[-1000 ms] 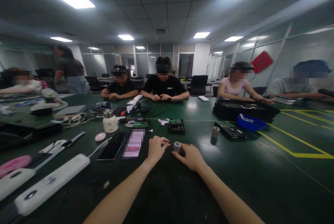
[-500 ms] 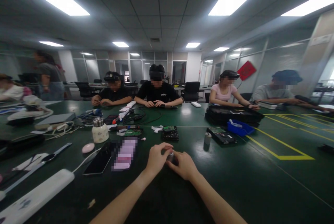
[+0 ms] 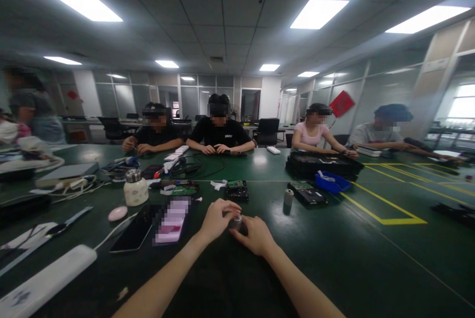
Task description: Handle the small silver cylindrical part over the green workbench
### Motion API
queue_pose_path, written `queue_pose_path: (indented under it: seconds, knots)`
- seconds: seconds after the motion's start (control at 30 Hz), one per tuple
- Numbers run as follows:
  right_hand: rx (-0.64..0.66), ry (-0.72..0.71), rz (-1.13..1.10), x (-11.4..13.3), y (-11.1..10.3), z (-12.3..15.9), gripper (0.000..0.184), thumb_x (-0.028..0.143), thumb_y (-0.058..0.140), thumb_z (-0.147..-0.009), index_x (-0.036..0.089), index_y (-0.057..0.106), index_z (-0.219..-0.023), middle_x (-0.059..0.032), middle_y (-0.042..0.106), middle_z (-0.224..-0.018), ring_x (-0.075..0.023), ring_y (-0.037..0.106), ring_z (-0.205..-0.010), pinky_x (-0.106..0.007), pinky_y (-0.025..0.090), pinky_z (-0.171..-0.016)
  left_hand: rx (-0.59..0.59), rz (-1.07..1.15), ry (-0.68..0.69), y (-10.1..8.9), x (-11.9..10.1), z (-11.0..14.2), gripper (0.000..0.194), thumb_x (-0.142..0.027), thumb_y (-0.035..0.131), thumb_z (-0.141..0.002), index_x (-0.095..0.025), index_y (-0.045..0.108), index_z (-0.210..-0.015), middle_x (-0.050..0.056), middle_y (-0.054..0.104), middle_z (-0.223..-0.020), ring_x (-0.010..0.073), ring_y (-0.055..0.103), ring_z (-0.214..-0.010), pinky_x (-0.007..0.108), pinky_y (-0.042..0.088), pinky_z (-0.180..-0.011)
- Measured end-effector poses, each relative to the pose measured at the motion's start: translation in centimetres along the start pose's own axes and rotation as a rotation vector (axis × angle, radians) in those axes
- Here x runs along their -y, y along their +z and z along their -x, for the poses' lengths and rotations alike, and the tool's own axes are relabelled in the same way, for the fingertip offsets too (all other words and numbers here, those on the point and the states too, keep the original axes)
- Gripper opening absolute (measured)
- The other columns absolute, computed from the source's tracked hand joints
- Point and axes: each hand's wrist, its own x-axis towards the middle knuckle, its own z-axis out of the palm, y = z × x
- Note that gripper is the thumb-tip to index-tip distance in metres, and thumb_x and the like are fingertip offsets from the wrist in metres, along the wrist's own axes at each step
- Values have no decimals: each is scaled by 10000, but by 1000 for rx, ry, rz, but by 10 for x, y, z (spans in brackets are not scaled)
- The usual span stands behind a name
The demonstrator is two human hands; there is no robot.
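Observation:
In the head view, a small grey metal cylinder [image 3: 236, 222] stands upright on the green table, low in the middle. My left hand [image 3: 218, 220] reaches it from the left, with thumb and curled fingers closed at its top. From the right, my right hand [image 3: 257, 235] closes thumb and forefinger round its lower side. The fingers cover part of the cylinder, so its kind does not show. A similar small cylinder [image 3: 288, 197] stands farther right, apart from both hands. Beyond my hands lies a black unit with a green circuit board [image 3: 237, 191].
A phone with a lit screen [image 3: 172, 221], a dark tablet [image 3: 135, 229], a cream bottle [image 3: 135, 190] and a white power strip [image 3: 52, 281] lie to the left. At right are another circuit-board unit [image 3: 309, 193], a blue tray [image 3: 333, 184] and a black case [image 3: 322, 164]. Several people sit opposite.
The whole view has swung a little to the right. Both hands stay at the cylinder, and slightly more of its top shows between the fingers. At far left, the standing person has shifted left in view.

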Motion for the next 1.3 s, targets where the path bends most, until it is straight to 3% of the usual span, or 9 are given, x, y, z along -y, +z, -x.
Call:
queue_pose_path:
  seconds: [0.13,0.37,0.77,1.03,1.3]
  knots:
    - [-4,14,18,2,-2,1,317,455,520,-945,152,612,-967,-27,638,-896,-175,625,-800,-384,491,-773,-136,-67,-92,-10,13,-2,251,-291,571,-929,-160,586,-1142,77,621,-1151,219,633,-975,425,533,-830]
    - [5,20,23,5,-5,2,310,447,531,-943,153,615,-987,-35,644,-928,-178,630,-821,-386,500,-777,-81,-166,-155,-6,33,17,283,-288,582,-922,-161,569,-1175,82,607,-1178,223,632,-977,424,540,-817]
    - [5,5,-13,0,-1,2,344,432,540,-942,159,573,-1149,-62,628,-1056,-206,627,-907,-429,491,-827,13,-277,21,-1,-13,6,210,-302,572,-926,-176,617,-1088,72,631,-1145,210,629,-976,423,520,-856]
    - [1,2,-20,0,1,2,330,434,538,-942,157,582,-1116,-56,628,-1032,-196,627,-876,-408,500,-798,6,-364,-10,3,-13,9,236,-302,578,-923,-169,605,-1115,75,624,-1153,220,624,-991,439,512,-863]
    - [-1,-3,-13,-4,5,1,333,443,532,-944,157,587,-1105,-52,632,-1010,-196,627,-873,-410,495,-801,43,-369,76,-3,-12,6,200,-300,565,-930,-179,622,-1080,70,635,-1135,208,626,-975,427,510,-866]
